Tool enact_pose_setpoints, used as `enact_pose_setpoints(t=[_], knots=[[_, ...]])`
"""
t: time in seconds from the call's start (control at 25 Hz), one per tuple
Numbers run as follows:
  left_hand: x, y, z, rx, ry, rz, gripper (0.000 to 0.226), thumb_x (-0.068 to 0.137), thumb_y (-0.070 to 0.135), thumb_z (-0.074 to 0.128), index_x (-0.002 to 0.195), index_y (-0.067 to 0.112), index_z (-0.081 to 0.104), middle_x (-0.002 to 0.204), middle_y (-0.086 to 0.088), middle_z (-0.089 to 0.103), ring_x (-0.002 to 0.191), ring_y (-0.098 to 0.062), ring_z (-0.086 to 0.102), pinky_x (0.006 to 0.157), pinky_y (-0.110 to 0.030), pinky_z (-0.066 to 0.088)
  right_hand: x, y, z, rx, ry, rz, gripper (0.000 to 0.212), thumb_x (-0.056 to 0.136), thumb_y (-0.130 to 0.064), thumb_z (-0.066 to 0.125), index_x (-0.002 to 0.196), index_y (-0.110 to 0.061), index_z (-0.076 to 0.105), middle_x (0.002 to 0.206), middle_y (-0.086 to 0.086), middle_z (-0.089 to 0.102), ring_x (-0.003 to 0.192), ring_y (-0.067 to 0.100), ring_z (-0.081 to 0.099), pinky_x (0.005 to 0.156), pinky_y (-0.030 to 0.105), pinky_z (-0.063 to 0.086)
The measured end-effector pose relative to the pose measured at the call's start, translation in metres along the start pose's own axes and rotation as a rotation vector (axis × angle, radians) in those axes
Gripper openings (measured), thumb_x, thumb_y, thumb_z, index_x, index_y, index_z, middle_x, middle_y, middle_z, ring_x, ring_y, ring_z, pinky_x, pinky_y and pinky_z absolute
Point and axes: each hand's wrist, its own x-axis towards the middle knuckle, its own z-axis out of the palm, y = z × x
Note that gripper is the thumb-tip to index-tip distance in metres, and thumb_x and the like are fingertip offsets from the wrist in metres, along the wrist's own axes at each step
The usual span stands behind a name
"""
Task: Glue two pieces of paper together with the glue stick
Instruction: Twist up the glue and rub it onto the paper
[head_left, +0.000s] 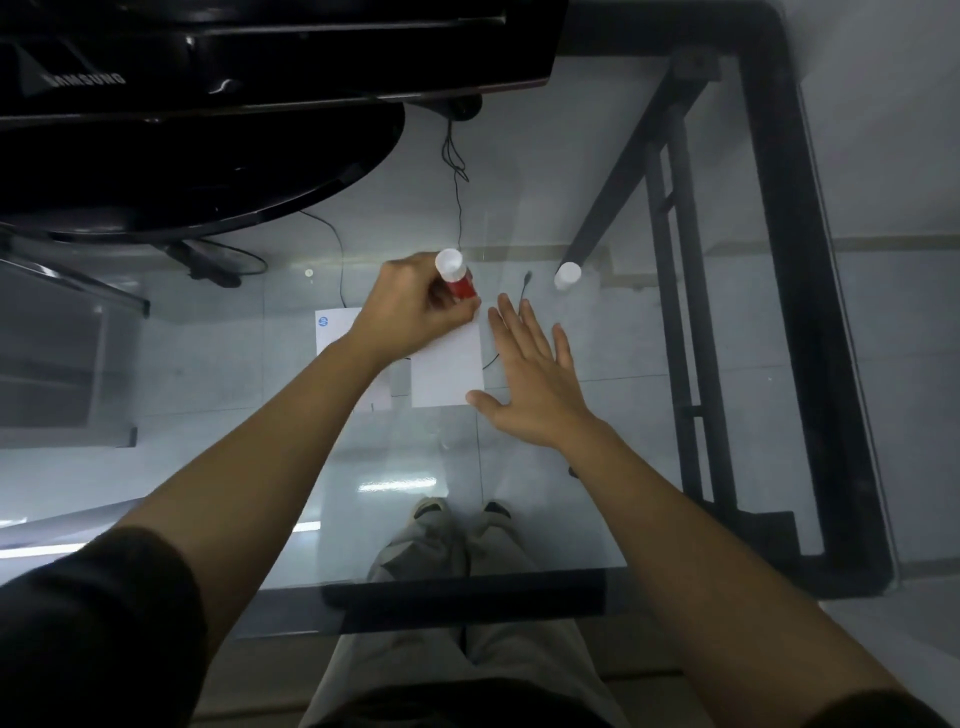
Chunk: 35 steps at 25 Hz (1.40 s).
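Note:
Two white sheets lie side by side on a glass table. My left hand is shut on a red glue stick with a white end pointing up, its lower end at the top edge of the right paper. The left paper, with a small blue logo, is partly hidden under my left wrist. Beside the right paper's right edge, my right hand lies flat with fingers spread, its thumb touching the paper's lower right corner. The white cap stands on the glass to the right of the glue stick.
A black monitor and its round stand fill the far left. Thin black cables run across the glass toward the papers. The black table frame runs along the right. My legs and shoes show through the glass.

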Motion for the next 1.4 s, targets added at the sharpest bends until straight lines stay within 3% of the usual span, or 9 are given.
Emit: enact_pose_setpoints(t=[0.16, 0.36, 0.48, 0.64, 0.72, 0.92, 1.12, 1.24, 1.4], knots=[[-0.033, 0.001, 0.004, -0.128, 0.103, -0.081, 0.020, 0.074, 0.019, 0.075, 0.090, 0.010, 0.067, 0.084, -0.001, 0.068, 0.067, -0.007, 0.060, 0.065, -0.008, 0.047, 0.000, 0.001, 0.002, -0.013, 0.003, -0.001, 0.090, 0.084, -0.054, 0.046, 0.146, -0.021, -0.010, 0.155, -0.005, -0.020, 0.138, 0.008, -0.026, 0.111, 0.039, -0.017], [-0.061, 0.003, 0.007, -0.069, -0.047, -0.027, 0.023, 0.073, 0.017, 0.076, 0.091, 0.007, 0.066, 0.083, -0.008, 0.069, 0.069, -0.018, 0.064, 0.065, -0.023, 0.053, 0.001, 0.001, 0.002, -0.018, -0.006, 0.002, 0.090, 0.085, -0.056, 0.045, 0.146, -0.022, -0.012, 0.155, -0.005, -0.021, 0.136, 0.008, -0.028, 0.111, 0.040, -0.017], [-0.027, -0.004, -0.001, -0.036, 0.003, -0.032, 0.024, 0.077, 0.018, 0.073, 0.093, 0.003, 0.065, 0.084, -0.012, 0.068, 0.071, -0.020, 0.063, 0.069, -0.032, 0.055, 0.001, 0.001, 0.001, -0.007, -0.009, 0.003, 0.090, 0.085, -0.053, 0.047, 0.146, -0.022, -0.011, 0.155, -0.005, -0.020, 0.139, 0.010, -0.024, 0.110, 0.040, -0.017], [-0.011, -0.011, -0.009, -0.090, 0.118, -0.127, 0.021, 0.076, 0.019, 0.073, 0.092, 0.007, 0.066, 0.086, -0.007, 0.068, 0.069, -0.011, 0.061, 0.069, -0.021, 0.053, 0.000, 0.000, 0.002, -0.006, -0.004, 0.010, 0.090, 0.084, -0.053, 0.047, 0.146, -0.022, -0.010, 0.155, -0.006, -0.020, 0.138, 0.007, -0.024, 0.110, 0.039, -0.018], [-0.034, -0.009, -0.008, -0.134, 0.081, -0.095, 0.020, 0.075, 0.019, 0.074, 0.091, 0.010, 0.066, 0.086, -0.004, 0.068, 0.069, -0.008, 0.062, 0.067, -0.014, 0.051, 0.000, -0.001, 0.002, 0.004, 0.008, 0.002, 0.089, 0.084, -0.052, 0.049, 0.146, -0.026, -0.010, 0.156, -0.006, -0.019, 0.138, 0.007, -0.024, 0.109, 0.039, -0.018], [-0.068, -0.008, -0.001, -0.067, -0.089, -0.031, 0.024, 0.073, 0.017, 0.076, 0.092, 0.006, 0.066, 0.085, -0.009, 0.069, 0.070, -0.017, 0.063, 0.067, -0.024, 0.054, 0.001, -0.001, 0.001, -0.024, -0.004, -0.011, 0.081, 0.085, -0.054, 0.049, 0.146, -0.033, -0.001, 0.156, -0.004, -0.020, 0.140, 0.014, -0.023, 0.109, 0.041, -0.018], [-0.012, -0.016, -0.017, -0.015, 0.015, -0.073, 0.023, 0.076, 0.018, 0.074, 0.093, 0.004, 0.066, 0.087, -0.011, 0.069, 0.073, -0.019, 0.064, 0.071, -0.029, 0.054, 0.001, 0.000, 0.000, -0.007, -0.006, -0.011, 0.081, 0.084, -0.052, 0.049, 0.146, -0.033, 0.001, 0.156, -0.005, -0.018, 0.140, 0.012, -0.022, 0.108, 0.039, -0.019], [-0.021, -0.017, -0.022, -0.084, 0.063, -0.114, 0.019, 0.075, 0.016, 0.074, 0.090, 0.008, 0.067, 0.085, -0.006, 0.069, 0.071, -0.013, 0.064, 0.069, -0.018, 0.053, 0.001, 0.000, 0.002, 0.004, -0.006, -0.009, 0.081, 0.084, -0.052, 0.049, 0.146, -0.034, 0.001, 0.156, -0.006, -0.019, 0.137, 0.007, -0.025, 0.107, 0.037, -0.021], [-0.076, -0.009, -0.016, -0.114, -0.093, -0.035, 0.022, 0.071, 0.014, 0.078, 0.090, 0.010, 0.068, 0.087, -0.004, 0.070, 0.072, -0.011, 0.064, 0.070, -0.005, 0.048, 0.003, 0.002, 0.003, -0.016, -0.004, -0.007, 0.082, 0.084, -0.053, 0.049, 0.146, -0.035, -0.002, 0.155, -0.006, -0.020, 0.132, 0.005, -0.030, 0.107, 0.038, -0.020]])
